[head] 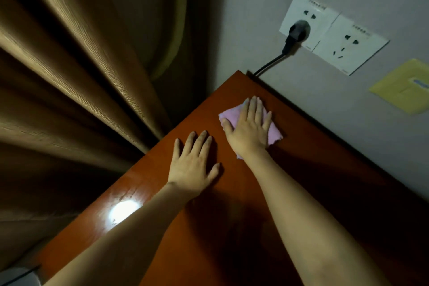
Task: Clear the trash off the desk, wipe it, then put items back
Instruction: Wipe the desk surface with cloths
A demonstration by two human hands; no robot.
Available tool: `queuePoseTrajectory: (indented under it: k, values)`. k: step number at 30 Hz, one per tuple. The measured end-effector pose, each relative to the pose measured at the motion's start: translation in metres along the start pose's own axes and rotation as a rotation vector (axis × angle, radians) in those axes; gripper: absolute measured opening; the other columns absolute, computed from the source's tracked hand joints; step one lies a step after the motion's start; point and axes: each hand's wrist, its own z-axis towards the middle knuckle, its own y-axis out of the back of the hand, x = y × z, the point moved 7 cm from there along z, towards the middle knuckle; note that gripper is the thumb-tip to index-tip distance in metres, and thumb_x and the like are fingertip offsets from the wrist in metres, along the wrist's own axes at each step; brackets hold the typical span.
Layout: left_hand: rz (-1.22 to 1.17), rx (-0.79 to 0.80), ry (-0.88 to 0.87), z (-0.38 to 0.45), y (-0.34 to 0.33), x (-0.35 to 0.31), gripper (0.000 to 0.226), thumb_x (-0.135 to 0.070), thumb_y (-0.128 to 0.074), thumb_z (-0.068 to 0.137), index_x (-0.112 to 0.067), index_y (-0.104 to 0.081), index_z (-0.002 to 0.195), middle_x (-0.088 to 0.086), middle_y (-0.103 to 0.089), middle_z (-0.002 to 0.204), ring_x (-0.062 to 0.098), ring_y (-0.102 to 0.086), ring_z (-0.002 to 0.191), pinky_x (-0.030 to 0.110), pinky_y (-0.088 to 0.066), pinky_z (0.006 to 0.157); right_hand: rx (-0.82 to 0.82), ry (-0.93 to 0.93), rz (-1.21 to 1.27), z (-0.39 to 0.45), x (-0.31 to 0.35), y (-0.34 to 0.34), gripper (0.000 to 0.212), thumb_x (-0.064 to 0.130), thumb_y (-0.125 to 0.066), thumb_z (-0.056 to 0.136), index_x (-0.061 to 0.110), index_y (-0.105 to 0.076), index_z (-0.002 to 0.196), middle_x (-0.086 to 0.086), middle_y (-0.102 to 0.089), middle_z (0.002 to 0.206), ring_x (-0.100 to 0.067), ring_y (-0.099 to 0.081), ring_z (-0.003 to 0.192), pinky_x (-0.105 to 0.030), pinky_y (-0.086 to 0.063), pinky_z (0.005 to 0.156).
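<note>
Ribbed tan curtain point(69, 90) far left, glossy red-brown wood surface point(313, 181), left hand point(192, 165) flat, fingers spread on bare wood, right hand point(249, 127) just beside it, fingers straight, pressing fuzzy pink cloth point(274, 133) underneath, white wall sockets point(332, 32) beyond, black plug point(297, 32) in.

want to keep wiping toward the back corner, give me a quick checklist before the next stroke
1. Cloth flat under the right hand: ok.
2. Left hand flat on the desk, clear of the cloth: ok.
3. Desk between cloth and back corner free of items: ok.
4. Cord behind the back edge, off the desk top: ok.
5. Plug seated in the socket: ok.
6. Desk already clean near the glare: cannot tell.
</note>
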Motion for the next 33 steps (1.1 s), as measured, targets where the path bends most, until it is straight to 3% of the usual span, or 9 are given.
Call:
queuePoseTrajectory:
  k: [5, 9, 12, 15, 19, 23, 28, 31, 33]
  values:
    - [-0.009, 0.014, 0.031, 0.011, 0.004, -0.011, 0.089, -0.064, 0.003, 0.075, -0.021, -0.005, 0.152, -0.003, -0.001, 0.16, 0.021, 0.005, 0.147, 0.049, 0.007, 0.115, -0.025, 0.229, -0.034, -0.037, -0.021, -0.004, 0.088, 0.067, -0.005, 0.086, 0.006, -0.008, 0.15, -0.013, -0.011, 0.158, -0.024, -0.005, 0.147, -0.045, 0.0, 0.115]
    - [-0.032, 0.028, 0.04, 0.025, 0.006, -0.029, 0.074, -0.057, -0.026, 0.094, -0.019, 0.001, 0.152, -0.002, 0.006, 0.159, 0.021, 0.012, 0.146, 0.05, 0.011, 0.114, 0.03, 0.087, -0.035, -0.043, -0.082, -0.003, 0.094, 0.07, 0.0, 0.082, 0.006, -0.002, 0.15, -0.01, -0.003, 0.159, -0.022, 0.002, 0.147, -0.044, 0.002, 0.117]
    - [-0.045, 0.008, 0.035, 0.032, 0.006, -0.039, 0.075, -0.057, -0.026, 0.095, -0.019, 0.003, 0.151, -0.001, 0.009, 0.159, 0.022, 0.014, 0.145, 0.05, 0.012, 0.114, 0.03, -0.069, -0.032, -0.017, -0.103, 0.005, 0.088, 0.067, -0.012, 0.09, 0.006, 0.005, 0.15, -0.011, 0.003, 0.159, -0.022, 0.008, 0.147, -0.045, 0.005, 0.116]
    - [-0.041, 0.016, 0.015, 0.029, 0.003, -0.046, 0.074, -0.057, -0.024, 0.095, -0.019, 0.005, 0.151, -0.001, 0.011, 0.159, 0.023, 0.016, 0.145, 0.049, 0.013, 0.114, 0.012, -0.161, 0.021, 0.02, -0.084, 0.007, 0.082, 0.059, -0.018, 0.095, 0.003, 0.005, 0.149, -0.014, 0.003, 0.159, -0.024, 0.008, 0.147, -0.05, 0.005, 0.117]
    - [-0.036, 0.034, -0.022, 0.027, 0.001, -0.046, 0.073, -0.058, -0.024, 0.095, -0.021, 0.004, 0.151, -0.002, 0.01, 0.159, 0.021, 0.015, 0.145, 0.047, 0.014, 0.114, -0.003, -0.021, 0.002, 0.043, -0.036, 0.007, 0.08, 0.059, -0.017, 0.096, 0.004, 0.005, 0.15, -0.015, 0.005, 0.159, -0.025, 0.011, 0.146, -0.052, 0.005, 0.116]
    - [-0.036, 0.041, -0.011, 0.026, 0.002, -0.049, 0.073, -0.056, -0.026, 0.095, -0.02, 0.002, 0.152, -0.001, 0.009, 0.159, 0.021, 0.013, 0.146, 0.046, 0.011, 0.115, -0.035, 0.183, -0.024, 0.001, -0.037, 0.006, 0.081, 0.063, -0.01, 0.092, 0.007, 0.001, 0.15, -0.011, -0.001, 0.159, -0.023, 0.006, 0.147, -0.05, 0.003, 0.116]
    - [-0.05, 0.041, 0.015, 0.029, 0.002, -0.07, 0.078, -0.056, -0.029, 0.094, -0.015, 0.003, 0.151, 0.002, 0.009, 0.159, 0.024, 0.012, 0.146, 0.051, 0.007, 0.116, -0.018, -0.079, 0.025, -0.063, -0.122, -0.006, 0.09, 0.066, -0.015, 0.086, 0.0, -0.02, 0.148, -0.016, -0.018, 0.156, -0.027, -0.015, 0.146, -0.054, -0.009, 0.114]
    - [-0.042, 0.063, 0.004, 0.032, -0.001, -0.081, 0.079, -0.058, -0.026, 0.094, -0.015, 0.007, 0.151, 0.003, 0.013, 0.159, 0.026, 0.016, 0.145, 0.053, 0.01, 0.114, -0.004, -0.183, 0.002, -0.061, -0.158, -0.001, 0.092, 0.068, -0.011, 0.086, 0.001, -0.009, 0.15, -0.014, -0.008, 0.159, -0.024, -0.005, 0.147, -0.051, -0.003, 0.116]
    - [-0.039, 0.065, -0.011, 0.031, -0.002, -0.083, 0.078, -0.059, -0.025, 0.094, -0.016, 0.008, 0.151, 0.003, 0.014, 0.158, 0.026, 0.017, 0.144, 0.054, 0.011, 0.113, 0.008, -0.261, 0.011, -0.042, -0.163, 0.002, 0.085, 0.063, -0.018, 0.093, 0.002, -0.002, 0.15, -0.012, -0.002, 0.159, -0.022, 0.002, 0.147, -0.051, 0.001, 0.116]
